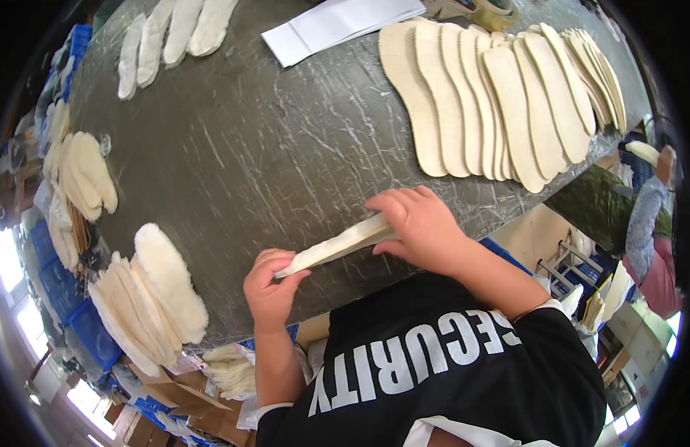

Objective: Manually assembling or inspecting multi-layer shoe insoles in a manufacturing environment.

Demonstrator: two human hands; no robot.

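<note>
Between my two hands I hold a cream fleecy insole [337, 244] edgewise above the near part of the table; whether it is one or a pair pressed together I cannot tell. My left hand [274, 287] pinches one end between thumb and fingers. Around the other end, my right hand [419, 227] is closed, thumb below and fingers on top. Flat cream insoles [509, 104] lie fanned in an overlapping row at the far right. A stack of fleecy insoles [155, 302] lies at the near left, its top one fluffy and white.
The dark table [233, 171] is covered with wrinkled clear film. White paper sheets [337, 26] and a tape roll [495, 13] lie at the far side. More insoles [177, 33] rest far left, others [84, 175] at the left edge. Cardboard boxes [203, 410] stand below. Another person [650, 238] is at right.
</note>
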